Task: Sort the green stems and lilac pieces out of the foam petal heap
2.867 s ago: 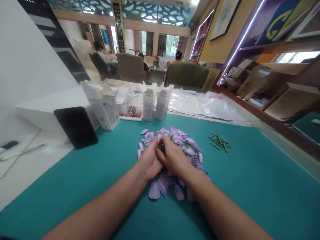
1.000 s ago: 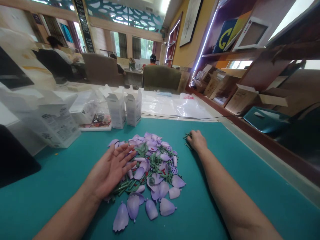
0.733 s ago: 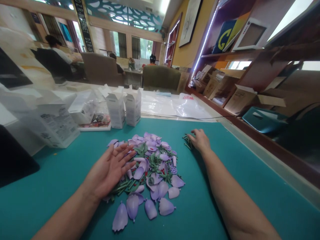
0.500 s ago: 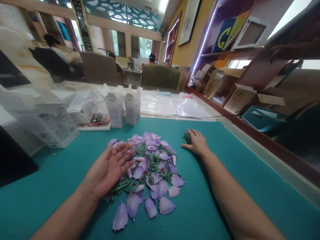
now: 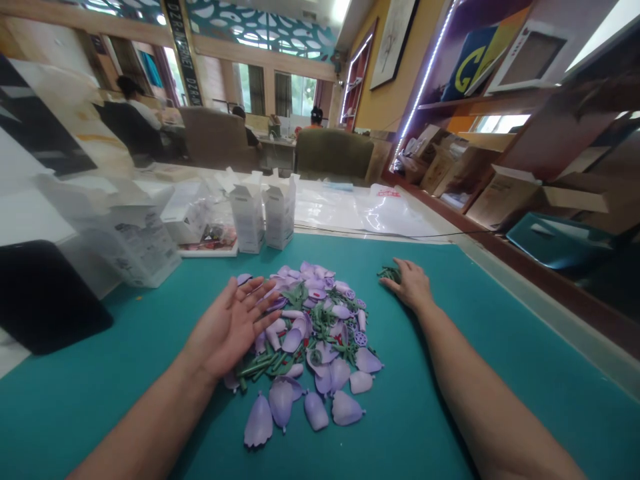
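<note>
My left hand (image 5: 237, 327) is palm up with its fingers stretched out and nothing in it. It hovers at the left side of a heap of loose lilac plastic petals (image 5: 293, 340), mixed with green leaf pieces (image 5: 295, 293), thin green stems (image 5: 260, 365), small lilac wheel-like rings (image 5: 360, 339) and a few red bits. To the right of the heap, my right hand (image 5: 413, 287) is low over the mat, thumb and fingers curved around a small cluster of dark green plastic pieces (image 5: 388, 273). Its fingertips are partly hidden.
A green mat (image 5: 500, 333) covers the table. White cartons (image 5: 280, 217) stand along its back left, by a clear-wrapped white box (image 5: 187, 217). A black tablet-like slab (image 5: 50, 293) lies far left. Shelves with cardboard boxes (image 5: 505, 197) line the right. People sit behind chairs farther back.
The whole view has shifted, so everything sits farther right in the picture. My hands keep nearly the same places beside the heap and at the green pieces.
</note>
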The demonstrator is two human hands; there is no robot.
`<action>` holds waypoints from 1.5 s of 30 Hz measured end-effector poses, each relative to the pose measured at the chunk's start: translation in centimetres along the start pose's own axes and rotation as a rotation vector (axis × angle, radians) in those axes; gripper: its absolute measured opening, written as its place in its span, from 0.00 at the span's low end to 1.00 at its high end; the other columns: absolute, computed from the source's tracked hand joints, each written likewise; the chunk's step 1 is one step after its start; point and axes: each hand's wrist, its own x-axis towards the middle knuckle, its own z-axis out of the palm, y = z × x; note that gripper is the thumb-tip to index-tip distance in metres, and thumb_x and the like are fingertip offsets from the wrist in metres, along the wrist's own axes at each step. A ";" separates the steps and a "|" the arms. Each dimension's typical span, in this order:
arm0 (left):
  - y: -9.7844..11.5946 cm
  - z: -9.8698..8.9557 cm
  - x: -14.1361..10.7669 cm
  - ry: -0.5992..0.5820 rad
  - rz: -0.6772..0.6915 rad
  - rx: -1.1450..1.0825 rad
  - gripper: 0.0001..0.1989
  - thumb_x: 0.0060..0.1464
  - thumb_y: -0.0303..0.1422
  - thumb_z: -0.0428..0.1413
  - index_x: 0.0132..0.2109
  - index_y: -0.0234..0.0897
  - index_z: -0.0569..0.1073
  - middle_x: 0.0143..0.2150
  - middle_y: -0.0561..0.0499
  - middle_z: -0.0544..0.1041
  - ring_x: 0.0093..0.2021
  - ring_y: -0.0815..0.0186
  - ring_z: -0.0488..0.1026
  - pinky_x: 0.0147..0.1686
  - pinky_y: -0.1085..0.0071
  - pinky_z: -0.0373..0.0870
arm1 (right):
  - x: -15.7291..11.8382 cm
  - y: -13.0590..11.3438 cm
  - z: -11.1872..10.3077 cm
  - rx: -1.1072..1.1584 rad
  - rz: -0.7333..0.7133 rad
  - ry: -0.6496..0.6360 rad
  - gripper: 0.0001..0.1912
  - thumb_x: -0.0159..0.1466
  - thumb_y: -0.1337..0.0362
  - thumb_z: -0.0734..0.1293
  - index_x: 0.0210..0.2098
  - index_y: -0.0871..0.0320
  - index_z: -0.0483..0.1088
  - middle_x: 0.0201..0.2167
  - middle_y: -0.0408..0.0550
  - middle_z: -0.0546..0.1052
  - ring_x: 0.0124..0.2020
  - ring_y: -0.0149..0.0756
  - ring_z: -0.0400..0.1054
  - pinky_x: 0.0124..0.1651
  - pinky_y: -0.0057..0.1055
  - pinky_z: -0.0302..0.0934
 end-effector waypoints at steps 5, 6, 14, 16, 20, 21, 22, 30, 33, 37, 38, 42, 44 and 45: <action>0.9 -0.6 0.2 0.001 0.045 -0.053 0.18 0.65 0.38 0.42 0.39 0.33 0.72 0.43 0.42 0.78 0.40 0.60 0.78 0.33 0.62 0.77 | -0.3 0.1 -0.1 0.049 0.030 0.048 0.31 0.62 0.48 0.62 0.57 0.60 0.63 0.54 0.60 0.69 0.53 0.52 0.60 0.50 0.43 0.57; 1.1 -0.8 0.3 0.003 0.057 -0.065 0.18 0.65 0.39 0.42 0.39 0.33 0.72 0.42 0.42 0.78 0.40 0.60 0.78 0.33 0.62 0.77 | -0.3 0.0 -0.3 0.065 0.034 0.070 0.30 0.62 0.48 0.62 0.57 0.61 0.64 0.54 0.60 0.69 0.53 0.52 0.60 0.51 0.43 0.56; 2.5 -2.2 1.0 0.092 0.102 -0.135 0.18 0.65 0.37 0.43 0.33 0.34 0.70 0.27 0.50 0.75 0.25 0.67 0.74 0.25 0.71 0.71 | -0.5 -7.0 -5.1 0.357 -0.170 0.132 0.18 0.64 0.58 0.57 0.44 0.60 0.72 0.42 0.57 0.76 0.45 0.46 0.67 0.51 0.40 0.58; 2.5 -2.4 1.1 0.098 0.102 -0.139 0.17 0.65 0.36 0.44 0.30 0.34 0.69 0.22 0.53 0.71 0.20 0.70 0.70 0.22 0.73 0.68 | -1.4 -10.8 -6.5 0.452 -0.289 0.006 0.15 0.65 0.59 0.57 0.41 0.57 0.73 0.39 0.53 0.76 0.41 0.42 0.69 0.46 0.37 0.60; 2.5 -2.5 1.1 0.082 0.112 -0.151 0.17 0.64 0.33 0.46 0.26 0.35 0.65 0.16 0.58 0.63 0.14 0.74 0.61 0.18 0.77 0.63 | -3.7 -18.6 -7.7 0.494 -0.595 -0.186 0.11 0.66 0.64 0.60 0.38 0.54 0.74 0.37 0.49 0.76 0.40 0.38 0.68 0.43 0.32 0.60; 2.5 -2.5 1.1 0.079 0.115 -0.154 0.17 0.64 0.33 0.47 0.26 0.35 0.65 0.16 0.58 0.63 0.14 0.74 0.61 0.18 0.77 0.62 | -4.1 -20.3 -7.7 0.481 -0.674 -0.212 0.11 0.66 0.65 0.60 0.38 0.55 0.75 0.37 0.49 0.76 0.40 0.37 0.67 0.43 0.31 0.59; 2.5 -2.5 1.1 0.077 0.118 -0.157 0.17 0.64 0.33 0.47 0.26 0.35 0.65 0.16 0.58 0.63 0.14 0.74 0.61 0.17 0.78 0.62 | -4.5 -21.7 -7.6 0.452 -0.742 -0.226 0.10 0.66 0.66 0.61 0.38 0.56 0.75 0.35 0.50 0.75 0.39 0.37 0.67 0.43 0.31 0.59; 2.8 -2.8 1.0 0.068 0.125 -0.182 0.15 0.63 0.32 0.48 0.26 0.35 0.65 0.17 0.58 0.64 0.14 0.75 0.61 0.16 0.79 0.62 | -4.4 -27.3 -6.2 0.148 -0.964 -0.306 0.11 0.66 0.69 0.61 0.35 0.58 0.76 0.33 0.51 0.72 0.36 0.38 0.61 0.40 0.32 0.54; 2.8 -2.8 1.1 0.059 0.119 -0.184 0.15 0.62 0.32 0.49 0.26 0.35 0.65 0.17 0.58 0.64 0.14 0.75 0.61 0.16 0.79 0.62 | -4.2 -28.0 -5.9 0.106 -1.003 -0.340 0.11 0.66 0.68 0.61 0.36 0.59 0.76 0.34 0.53 0.72 0.37 0.39 0.61 0.43 0.34 0.54; 2.7 -2.8 1.1 0.057 0.110 -0.182 0.16 0.63 0.32 0.48 0.26 0.35 0.65 0.17 0.58 0.64 0.14 0.75 0.61 0.16 0.79 0.61 | -4.2 -28.5 -5.9 0.037 -1.037 -0.360 0.12 0.66 0.68 0.60 0.36 0.60 0.75 0.35 0.54 0.73 0.38 0.41 0.62 0.45 0.36 0.54; 2.7 -2.8 1.1 0.056 0.110 -0.181 0.16 0.63 0.32 0.47 0.26 0.35 0.65 0.17 0.58 0.64 0.14 0.75 0.61 0.16 0.79 0.61 | -4.2 -28.6 -6.0 0.028 -1.037 -0.359 0.12 0.66 0.68 0.60 0.37 0.60 0.75 0.35 0.55 0.73 0.39 0.41 0.62 0.46 0.36 0.54; 2.6 -2.8 1.1 0.055 0.107 -0.177 0.16 0.63 0.32 0.47 0.26 0.35 0.65 0.17 0.57 0.64 0.14 0.75 0.61 0.17 0.79 0.61 | -4.4 -28.6 -6.3 0.004 -1.027 -0.359 0.11 0.64 0.68 0.60 0.39 0.61 0.74 0.36 0.56 0.73 0.40 0.43 0.63 0.45 0.37 0.55; 2.5 -2.8 1.2 0.055 0.107 -0.174 0.16 0.62 0.32 0.48 0.26 0.35 0.65 0.17 0.57 0.64 0.15 0.75 0.61 0.17 0.79 0.62 | -4.6 -28.5 -6.2 0.003 -1.019 -0.366 0.10 0.64 0.68 0.61 0.39 0.61 0.74 0.37 0.56 0.73 0.40 0.44 0.64 0.44 0.37 0.56; 2.5 -2.8 1.2 0.055 0.107 -0.172 0.16 0.62 0.32 0.48 0.26 0.35 0.65 0.17 0.57 0.64 0.15 0.75 0.61 0.17 0.79 0.62 | -4.6 -28.4 -6.2 0.009 -1.016 -0.369 0.10 0.64 0.67 0.61 0.39 0.61 0.74 0.38 0.56 0.73 0.41 0.44 0.64 0.44 0.36 0.56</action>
